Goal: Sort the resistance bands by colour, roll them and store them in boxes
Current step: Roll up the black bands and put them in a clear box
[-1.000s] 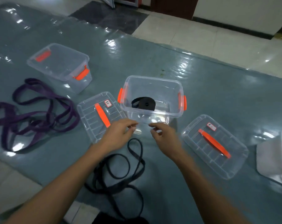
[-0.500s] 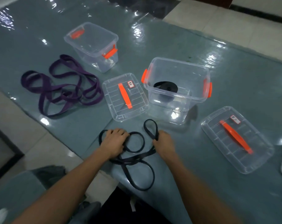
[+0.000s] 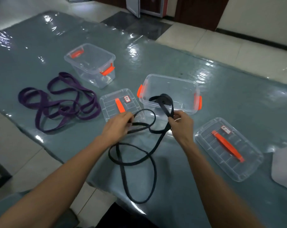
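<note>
- Table (image 3: 238,99): I've got the purple bands (image 3: 77,83) lying tangled on the left.
- Black band (image 3: 165,109): top end held up in front of the middle box (image 3: 170,78), with the long loops running back toward me to the near edge.
- Left hand (image 3: 118,125) and right hand (image 3: 182,125): both pinching the black band.

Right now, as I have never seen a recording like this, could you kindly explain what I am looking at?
There is no machine here. One camera worn on a person's head looks down at their two bare hands. The left hand and the right hand each grip part of a long black band. On the shiny table lie tangled purple bands, a clear far box and a clear near box, both open. There are also a left lid and a right lid, each with an orange handle.
</note>
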The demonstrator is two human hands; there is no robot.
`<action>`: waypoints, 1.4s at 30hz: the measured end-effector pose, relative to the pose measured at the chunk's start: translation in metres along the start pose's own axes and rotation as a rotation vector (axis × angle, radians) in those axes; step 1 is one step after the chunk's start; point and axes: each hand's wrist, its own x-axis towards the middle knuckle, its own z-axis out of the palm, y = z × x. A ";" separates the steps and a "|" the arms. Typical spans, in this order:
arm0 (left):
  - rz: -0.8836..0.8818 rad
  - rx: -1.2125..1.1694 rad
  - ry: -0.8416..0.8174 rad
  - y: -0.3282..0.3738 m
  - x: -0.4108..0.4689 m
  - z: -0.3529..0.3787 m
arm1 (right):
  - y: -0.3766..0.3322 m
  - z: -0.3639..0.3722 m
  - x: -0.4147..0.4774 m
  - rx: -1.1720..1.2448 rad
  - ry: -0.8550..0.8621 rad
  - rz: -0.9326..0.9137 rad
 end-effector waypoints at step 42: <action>-0.030 -0.922 -0.208 0.155 0.038 0.016 | 0.049 -0.090 -0.057 0.073 -0.089 0.092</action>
